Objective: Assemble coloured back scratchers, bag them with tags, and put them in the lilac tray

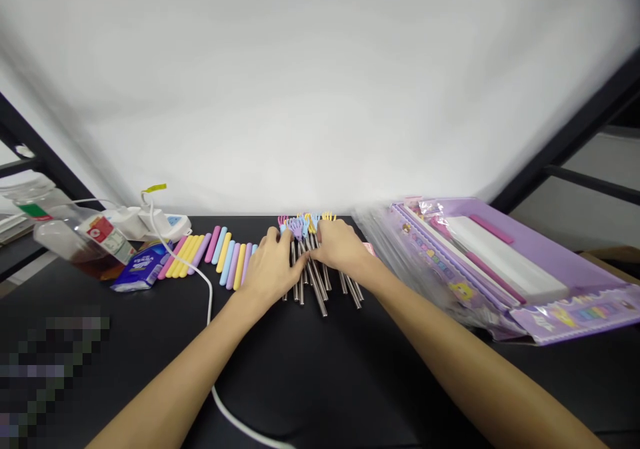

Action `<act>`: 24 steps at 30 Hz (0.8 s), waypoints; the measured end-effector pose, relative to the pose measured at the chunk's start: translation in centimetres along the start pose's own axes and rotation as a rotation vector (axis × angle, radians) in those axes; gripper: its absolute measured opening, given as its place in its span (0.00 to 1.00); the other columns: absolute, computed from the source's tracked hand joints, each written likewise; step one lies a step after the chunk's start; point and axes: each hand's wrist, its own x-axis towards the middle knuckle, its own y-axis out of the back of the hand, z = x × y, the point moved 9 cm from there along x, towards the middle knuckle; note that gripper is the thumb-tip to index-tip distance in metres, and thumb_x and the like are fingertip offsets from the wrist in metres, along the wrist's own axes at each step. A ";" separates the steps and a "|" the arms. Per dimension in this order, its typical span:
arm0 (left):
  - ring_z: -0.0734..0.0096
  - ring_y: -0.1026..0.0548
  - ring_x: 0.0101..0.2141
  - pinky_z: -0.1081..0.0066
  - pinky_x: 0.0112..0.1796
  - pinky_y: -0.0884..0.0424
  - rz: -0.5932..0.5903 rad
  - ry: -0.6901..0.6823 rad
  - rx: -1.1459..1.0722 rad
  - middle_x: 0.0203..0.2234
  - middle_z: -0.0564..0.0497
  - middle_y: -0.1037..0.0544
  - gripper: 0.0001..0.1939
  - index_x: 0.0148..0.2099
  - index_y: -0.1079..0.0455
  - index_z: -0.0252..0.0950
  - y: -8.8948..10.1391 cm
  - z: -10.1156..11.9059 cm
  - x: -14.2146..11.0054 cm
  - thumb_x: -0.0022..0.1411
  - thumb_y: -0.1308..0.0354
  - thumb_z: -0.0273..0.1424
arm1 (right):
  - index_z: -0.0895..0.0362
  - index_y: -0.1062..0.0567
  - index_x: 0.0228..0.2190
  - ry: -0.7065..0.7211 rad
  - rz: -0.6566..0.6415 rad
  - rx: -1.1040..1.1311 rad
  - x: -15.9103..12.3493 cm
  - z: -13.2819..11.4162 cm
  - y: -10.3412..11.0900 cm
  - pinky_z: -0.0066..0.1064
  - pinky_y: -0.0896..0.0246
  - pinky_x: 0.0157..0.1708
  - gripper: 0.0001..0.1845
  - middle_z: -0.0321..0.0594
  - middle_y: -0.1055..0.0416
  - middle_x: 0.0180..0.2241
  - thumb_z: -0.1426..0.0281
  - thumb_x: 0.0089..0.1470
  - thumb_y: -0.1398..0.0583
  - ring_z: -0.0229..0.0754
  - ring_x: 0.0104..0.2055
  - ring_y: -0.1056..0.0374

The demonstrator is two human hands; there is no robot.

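Observation:
A bunch of back scratcher rods [316,288] lies on the black table, metal shafts toward me. Their small claw heads [296,227] in purple, blue, yellow and pink point at the wall. My left hand [273,262] curls over the left side of the bunch, its thumb lying across the shafts. From the right, my right hand [336,244] closes on the rods near the heads, and its thumb tip almost meets the left thumb. The fingertips are partly hidden. Left of my left hand lie coloured handles [233,262] in a row, the nearest partly covered by it.
More handles [187,256] lie farther left, beside a blue packet [143,266], a bottle of dark liquid [85,242] and a white power strip [177,224]. A white cable [210,302] runs under my left forearm. Right stands an open purple box [540,242] with plastic wrap [400,262].

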 end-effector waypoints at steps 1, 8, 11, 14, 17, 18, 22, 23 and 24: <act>0.53 0.25 0.43 0.61 0.39 0.29 -0.001 -0.003 -0.005 0.45 0.43 0.32 0.17 0.51 0.34 0.36 0.0 0.0 0.0 0.69 0.47 0.43 | 0.57 0.28 0.29 0.004 0.001 0.001 0.0 0.0 0.2 0.36 0.39 0.33 0.14 0.52 0.24 0.34 0.69 0.42 0.29 0.57 0.40 0.26; 0.58 0.24 0.41 0.61 0.41 0.28 0.023 -0.021 -0.043 0.44 0.44 0.31 0.14 0.53 0.32 0.36 0.5 0.2 -0.2 0.73 0.55 0.35 | 0.56 0.32 0.39 -0.041 -0.087 0.474 -1.1 2.8 1.7 0.30 0.40 0.23 0.20 0.34 0.28 0.20 0.75 0.42 0.35 0.41 0.22 0.30; 0.58 0.24 0.40 0.61 0.41 0.27 0.036 -0.023 -0.046 0.44 0.43 0.30 0.14 0.54 0.32 0.36 0.5 0.2 -0.1 0.73 0.55 0.32 | 0.56 0.32 0.44 -0.059 -0.134 0.849 -2.2 4.5 2.1 0.29 0.37 0.25 0.25 0.32 0.28 0.22 0.77 0.41 0.36 0.38 0.22 0.32; 0.60 0.24 0.40 0.62 0.43 0.26 0.076 -0.060 -0.098 0.46 0.42 0.30 0.16 0.55 0.31 0.36 0.7 0.1 0.1 0.72 0.57 0.27 | 0.57 0.28 0.43 -0.030 -0.114 1.038 -3.2 5.8 2.6 0.29 0.37 0.26 0.23 0.33 0.29 0.23 0.74 0.42 0.34 0.36 0.23 0.34; 0.67 0.23 0.40 0.66 0.46 0.26 0.087 -0.190 -0.288 0.50 0.44 0.29 0.22 0.63 0.37 0.41 1.4 0.9 0.1 0.72 0.58 0.24 | 0.57 0.26 0.35 0.003 -0.042 1.176 -3.7 7.1 3.1 0.30 0.36 0.28 0.13 0.36 0.28 0.28 0.69 0.45 0.33 0.36 0.27 0.33; 0.67 0.23 0.43 0.66 0.49 0.27 0.091 -0.243 -0.347 0.52 0.45 0.28 0.24 0.67 0.41 0.43 1.7 1.3 0.0 0.72 0.58 0.24 | 0.56 0.26 0.33 0.017 -0.013 1.230 -3.8 7.5 3.4 0.30 0.36 0.30 0.11 0.38 0.28 0.29 0.67 0.45 0.33 0.37 0.29 0.33; 0.65 0.28 0.55 0.64 0.57 0.32 0.105 -0.361 -0.428 0.59 0.46 0.29 0.24 0.70 0.47 0.42 3.1 2.7 -0.5 0.75 0.57 0.31 | 0.54 0.29 0.28 0.041 0.022 1.368 -4.0 8.4 3.6 0.35 0.34 0.35 0.11 0.40 0.27 0.33 0.60 0.50 0.35 0.41 0.32 0.31; 0.64 0.27 0.55 0.64 0.56 0.32 0.097 -0.370 -0.420 0.59 0.46 0.28 0.23 0.69 0.44 0.41 3.1 3.0 -0.6 0.76 0.57 0.34 | 0.53 0.30 0.27 0.038 0.019 1.382 -4.0 8.6 3.5 0.36 0.34 0.35 0.14 0.41 0.27 0.33 0.57 0.53 0.37 0.42 0.32 0.31; 0.63 0.26 0.54 0.64 0.55 0.31 0.083 -0.377 -0.404 0.57 0.46 0.26 0.22 0.67 0.40 0.41 3.0 3.1 -0.7 0.76 0.57 0.36 | 0.53 0.32 0.24 0.034 0.025 1.397 -3.9 8.7 3.4 0.36 0.34 0.34 0.17 0.41 0.28 0.32 0.55 0.55 0.40 0.42 0.31 0.32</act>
